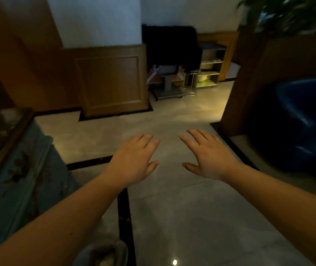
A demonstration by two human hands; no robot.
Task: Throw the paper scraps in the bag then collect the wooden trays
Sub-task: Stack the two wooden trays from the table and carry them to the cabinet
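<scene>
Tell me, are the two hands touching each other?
Apart. The head view shows bare floor between the left hand and the right hand, both open and holding nothing.

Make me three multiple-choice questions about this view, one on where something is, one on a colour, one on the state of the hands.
1. Where is the big rounded plastic container?
A. at the right edge
B. at the left edge
C. between the hands

2. What colour is that container?
A. red
B. blue
C. white

3. What are the bare left hand and bare right hand doing?
A. gripping paper scraps
B. carrying a tray
C. spread open, holding nothing

Answers: 1 A, it sits by the wooden partition on the right. 2 B, its surface is glossy blue. 3 C, both palms face down over the grey tiled floor with fingers apart.
</scene>
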